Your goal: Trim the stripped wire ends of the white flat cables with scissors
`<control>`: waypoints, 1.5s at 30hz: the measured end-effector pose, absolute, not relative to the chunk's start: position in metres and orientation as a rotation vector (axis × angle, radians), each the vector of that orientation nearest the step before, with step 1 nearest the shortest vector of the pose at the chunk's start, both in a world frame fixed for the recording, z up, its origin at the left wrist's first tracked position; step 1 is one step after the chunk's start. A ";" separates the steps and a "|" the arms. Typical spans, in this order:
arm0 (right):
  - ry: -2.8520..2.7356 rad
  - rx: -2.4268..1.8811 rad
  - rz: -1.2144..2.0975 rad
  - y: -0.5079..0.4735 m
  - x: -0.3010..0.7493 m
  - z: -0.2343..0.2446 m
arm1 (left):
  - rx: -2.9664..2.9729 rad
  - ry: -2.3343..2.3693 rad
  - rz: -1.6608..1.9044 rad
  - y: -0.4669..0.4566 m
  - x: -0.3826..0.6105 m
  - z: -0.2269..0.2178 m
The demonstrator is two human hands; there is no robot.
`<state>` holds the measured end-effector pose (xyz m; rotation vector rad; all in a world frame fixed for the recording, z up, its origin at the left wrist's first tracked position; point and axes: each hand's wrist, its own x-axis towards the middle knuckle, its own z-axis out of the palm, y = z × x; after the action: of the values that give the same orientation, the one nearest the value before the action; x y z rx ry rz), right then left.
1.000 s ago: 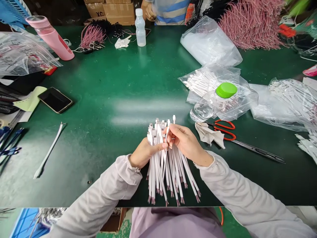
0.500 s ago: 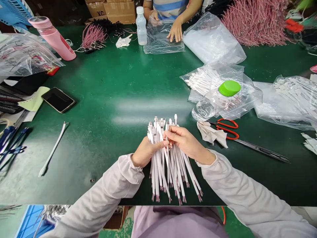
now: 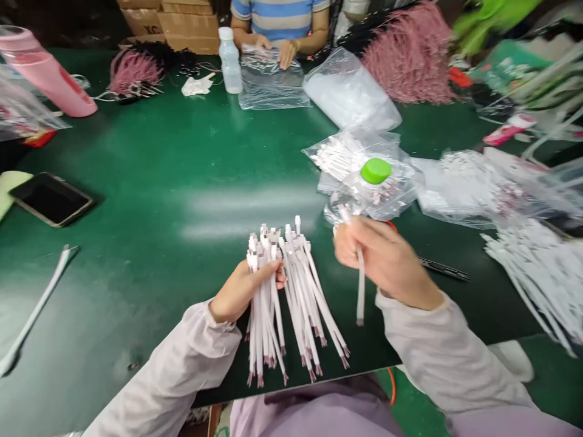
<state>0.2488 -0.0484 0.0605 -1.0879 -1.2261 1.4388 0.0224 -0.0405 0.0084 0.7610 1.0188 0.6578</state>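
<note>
My left hand (image 3: 243,286) is closed round a bundle of short white cables (image 3: 260,321), with connectors at the top and reddish bare wire ends below. Beside it, a second bunch of white cables (image 3: 303,291) lies fanned out on the table; the left fingertips are close to it. My right hand (image 3: 389,258), slightly blurred, pinches a single white cable (image 3: 361,294) that hangs down, its top end showing above the fingers. Behind the right hand, orange-handled scissors (image 3: 444,268) are mostly hidden.
A pile of white cables (image 3: 542,267) lies at the right. Bagged cables (image 3: 341,152) and a green-capped clear bottle (image 3: 376,171) stand beyond my right hand. At the left are a phone (image 3: 51,199) and a lone white cable (image 3: 39,309). Across the table, a person (image 3: 282,21) handles a plastic bag (image 3: 268,91).
My right hand has moved right, away from the bundle, with one white cable in it. The left hand keeps its bundle, now apart from the other bunch. The view has turned right.
</note>
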 end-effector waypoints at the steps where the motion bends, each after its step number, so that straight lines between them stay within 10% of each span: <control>1: -1.282 -1.229 1.228 -0.057 0.270 0.073 | 0.710 1.027 0.645 -0.041 0.022 0.011; 8: -1.459 -2.137 0.273 -0.120 0.484 0.087 | 0.660 1.101 0.526 -0.036 0.024 0.029; 15: -1.433 -1.945 -0.166 -0.115 0.489 0.065 | 0.774 1.068 0.619 -0.037 0.032 0.015; 23: -1.714 -1.448 1.119 -0.060 0.221 0.028 | 1.022 1.088 0.841 -0.050 0.036 0.000; 45: -0.809 -0.997 1.748 -0.037 0.194 0.001 | 1.133 1.083 0.741 -0.050 0.027 -0.003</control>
<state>0.1941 -0.0373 0.0007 -0.9966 -0.8095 1.7477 0.0265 -0.0501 -0.0028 1.1328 1.0834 0.7408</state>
